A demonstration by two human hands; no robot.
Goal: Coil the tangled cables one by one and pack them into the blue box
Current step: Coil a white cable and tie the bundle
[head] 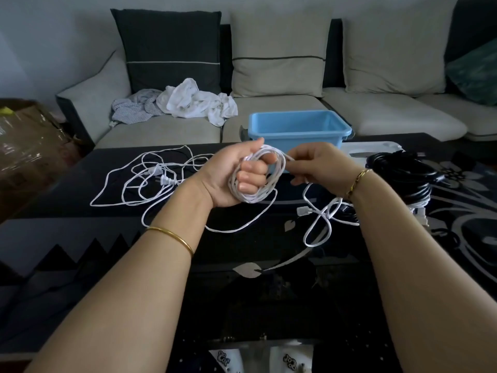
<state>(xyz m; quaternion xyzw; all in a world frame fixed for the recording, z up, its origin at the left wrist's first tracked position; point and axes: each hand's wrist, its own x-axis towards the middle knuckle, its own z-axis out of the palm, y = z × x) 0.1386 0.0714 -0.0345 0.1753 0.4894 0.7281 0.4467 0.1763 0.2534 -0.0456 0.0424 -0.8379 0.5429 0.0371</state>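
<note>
On the glossy black table (242, 251), patterned with pale leaves, thin tangled white cables (146, 173) are spread at the left, with two flat-pronged plugs (164, 180) among them. A round white coil (259, 198) of the same smooth cord is gripped in the left hand (228, 179), looped round its curled fingers. The blue box (295, 140), smooth rectangular plastic, is set just behind both hands. A strand leaving the coil is pinched by the right hand (314, 164). A thick black cable (403, 179) is heaped at the right. Stickers at the bottom edge are too blurred to be read.
</note>
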